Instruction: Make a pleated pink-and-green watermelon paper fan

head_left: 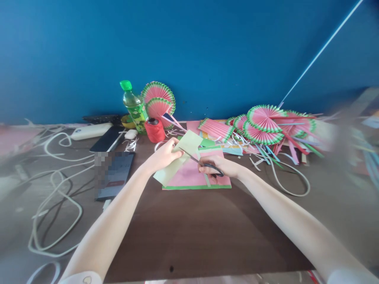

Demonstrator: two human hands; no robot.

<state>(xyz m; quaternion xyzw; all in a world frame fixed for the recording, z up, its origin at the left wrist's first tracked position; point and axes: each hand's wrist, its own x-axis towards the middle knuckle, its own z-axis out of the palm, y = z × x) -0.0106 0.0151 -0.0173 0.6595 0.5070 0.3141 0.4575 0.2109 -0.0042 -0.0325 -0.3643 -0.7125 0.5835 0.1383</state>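
My left hand (166, 155) pinches a pale green sheet of paper (189, 144) and holds it tilted above the table. My right hand (220, 166) grips black-handled scissors (204, 163), whose blades reach up-left into the sheet. Under both hands lies a pink sheet with a green border (192, 178), flat on the brown table (189, 228).
Pink-and-green pleated paper fans (265, 123) and loose strips are heaped at the back right. Two more fans (158, 98), a green bottle (133, 105) and a red spool (154, 130) stand by the blue wall. A dark tablet (115, 175) and white cables (56, 205) lie left.
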